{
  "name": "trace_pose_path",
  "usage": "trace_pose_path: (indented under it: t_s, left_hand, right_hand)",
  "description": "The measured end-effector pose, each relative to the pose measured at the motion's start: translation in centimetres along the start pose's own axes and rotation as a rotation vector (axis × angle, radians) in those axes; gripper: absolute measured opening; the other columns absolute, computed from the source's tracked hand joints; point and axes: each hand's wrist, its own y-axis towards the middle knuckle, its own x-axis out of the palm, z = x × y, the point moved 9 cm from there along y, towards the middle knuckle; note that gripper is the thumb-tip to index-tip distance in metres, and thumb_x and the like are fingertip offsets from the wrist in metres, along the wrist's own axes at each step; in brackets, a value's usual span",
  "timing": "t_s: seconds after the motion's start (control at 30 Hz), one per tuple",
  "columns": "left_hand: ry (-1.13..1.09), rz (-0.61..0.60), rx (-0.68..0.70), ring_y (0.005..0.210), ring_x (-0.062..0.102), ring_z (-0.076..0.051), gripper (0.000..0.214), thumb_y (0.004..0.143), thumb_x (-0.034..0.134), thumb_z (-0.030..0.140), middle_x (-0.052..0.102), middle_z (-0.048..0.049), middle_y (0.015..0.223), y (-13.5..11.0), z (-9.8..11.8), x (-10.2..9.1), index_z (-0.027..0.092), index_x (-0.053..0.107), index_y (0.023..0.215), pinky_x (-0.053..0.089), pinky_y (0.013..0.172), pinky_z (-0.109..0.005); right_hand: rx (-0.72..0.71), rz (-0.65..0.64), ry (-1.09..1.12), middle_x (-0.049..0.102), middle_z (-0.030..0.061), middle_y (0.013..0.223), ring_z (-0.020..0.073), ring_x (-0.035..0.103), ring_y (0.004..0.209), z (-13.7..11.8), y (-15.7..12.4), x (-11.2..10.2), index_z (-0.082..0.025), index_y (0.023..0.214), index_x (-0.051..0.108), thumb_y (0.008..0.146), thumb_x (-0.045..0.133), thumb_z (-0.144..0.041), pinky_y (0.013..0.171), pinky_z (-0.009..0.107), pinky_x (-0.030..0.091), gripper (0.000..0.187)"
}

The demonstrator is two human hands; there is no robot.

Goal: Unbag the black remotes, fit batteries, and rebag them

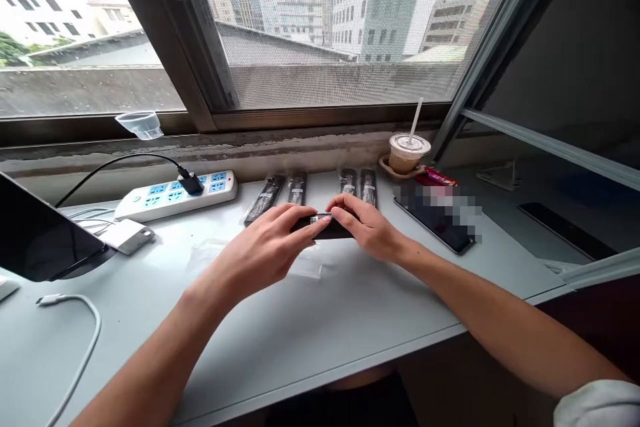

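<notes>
Between both hands, just above the desk, is a long, slim black object [335,230] with a small white label; its exact kind does not show. My left hand [267,243] grips its left end, fingers laid along the top. At the right end, my right hand [367,227] is closed on it with the fingertips near the label. Clear plastic film [306,270] lies on the desk under the left hand. Behind the hands are similar dark items in clear wrap: one slanted pack [265,199], one upright pack [297,188] and a pair [348,183] to the right.
A white power strip [175,195] with a black plug [191,183] stands at the back left, near a white adapter [127,235]. A white cable [93,340] and a dark screen [40,233] are at left. An iced drink [404,155] and a phone [433,223] are at right.
</notes>
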Motion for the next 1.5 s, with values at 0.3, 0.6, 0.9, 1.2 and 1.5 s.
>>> trace_pose_path:
  t_s: [0.3,0.6,0.9,1.2,1.5]
  left_hand:
    - [-0.049,-0.007,0.004,0.115,0.063,-0.029,0.052,0.103,0.053,0.010,0.065,-0.0160,0.138,-0.1,0.4,0.4,0.023,0.054,0.153,0.059,0.096,-0.047]
    - [0.038,0.281,-0.127,0.147,0.048,-0.034,0.042,0.101,0.065,0.017,0.069,-0.0087,0.142,0.2,-0.9,-3.2,0.026,0.063,0.142,0.038,0.123,-0.059]
    - [-0.167,-0.335,-0.333,0.126,0.061,-0.035,0.076,0.077,0.087,0.058,0.070,-0.0085,0.136,-2.3,-3.3,0.1,0.029,0.066,0.143,0.052,0.102,-0.044]
    - [-0.212,-0.531,-0.560,0.120,0.070,-0.031,0.062,0.094,0.067,0.045,0.070,-0.0036,0.141,-5.2,-5.5,2.4,0.040,0.055,0.154,0.054,0.093,-0.039]
    - [-0.381,-0.440,-0.542,0.114,0.071,-0.028,0.061,0.096,0.064,0.056,0.072,-0.0052,0.135,-4.2,-4.9,1.7,0.038,0.055,0.154,0.058,0.096,-0.039]
  right_hand:
    - [0.022,0.022,0.025,0.069,0.0031,0.094,0.0186,0.060,0.088,0.5,0.0,0.1,-0.019,0.105,0.068,0.110,0.046,-0.042,0.081,0.032,0.046,0.031]
    - [0.236,0.014,0.499,0.078,0.0055,0.107,0.0199,0.070,0.094,2.8,0.7,-0.9,-0.022,0.117,0.080,0.094,0.075,-0.046,0.081,0.031,0.053,0.034]
    - [0.375,0.181,0.658,0.072,-0.0003,0.100,0.0149,0.068,0.076,5.1,0.6,-3.3,-0.029,0.158,0.043,0.082,0.086,-0.026,0.069,0.028,0.059,0.088]
    - [0.485,0.034,0.511,0.056,0.0122,0.142,0.0258,0.067,0.120,4.1,-0.6,-1.8,-0.041,0.168,-0.020,0.073,0.092,-0.021,0.085,0.049,0.070,0.148]
    - [0.394,0.190,0.505,0.059,0.0099,0.139,0.0276,0.072,0.112,4.9,0.1,-3.0,-0.041,0.166,0.011,0.064,0.100,-0.033,0.097,0.059,0.065,0.136]
